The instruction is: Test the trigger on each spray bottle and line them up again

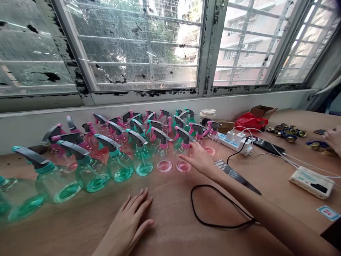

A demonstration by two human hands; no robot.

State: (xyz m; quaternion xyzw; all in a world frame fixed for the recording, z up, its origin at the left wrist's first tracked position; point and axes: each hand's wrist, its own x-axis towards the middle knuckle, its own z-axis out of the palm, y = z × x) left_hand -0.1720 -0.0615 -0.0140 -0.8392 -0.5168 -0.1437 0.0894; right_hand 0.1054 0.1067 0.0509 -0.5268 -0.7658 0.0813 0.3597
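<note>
My right hand [199, 156] reaches to a pink spray bottle [183, 166] in the front row, its thumb across the front of the clear body and its fingers at the right of the neck, partly hidden. The bottle stands upright on the table. Just left of it is another pink spray bottle [163, 161]. My left hand [130, 220] lies flat on the table with fingers spread, holding nothing. Beyond its fingertips stand green spray bottles, among them one with a grey trigger [144, 161] and another [120, 167]. More pink and green bottles crowd behind.
A black cable loop [193, 206] and a dark phone [237, 176] lie by my right arm. Farther right are a power strip [236, 142], a white device [311, 181], a red bag [250, 122] and blue-gold items [286, 131]. Another person's hand [333, 138] shows at the right edge.
</note>
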